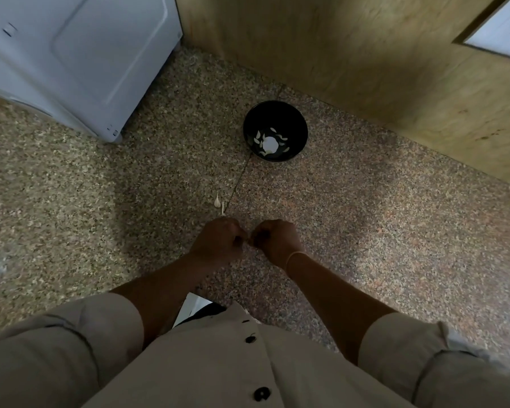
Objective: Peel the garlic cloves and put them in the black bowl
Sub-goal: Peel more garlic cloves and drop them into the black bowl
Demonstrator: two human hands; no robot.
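Together at centre, left hand (217, 241) and right hand (277, 240) knuckles-up, curled fingers (236, 241) pinching a bit (249, 240), mostly hidden

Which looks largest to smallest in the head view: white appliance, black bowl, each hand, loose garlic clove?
1. white appliance
2. black bowl, only slightly bigger than a hand; the hands are nearer the camera, so unsure
3. left hand and right hand: alike, not ranked
4. loose garlic clove
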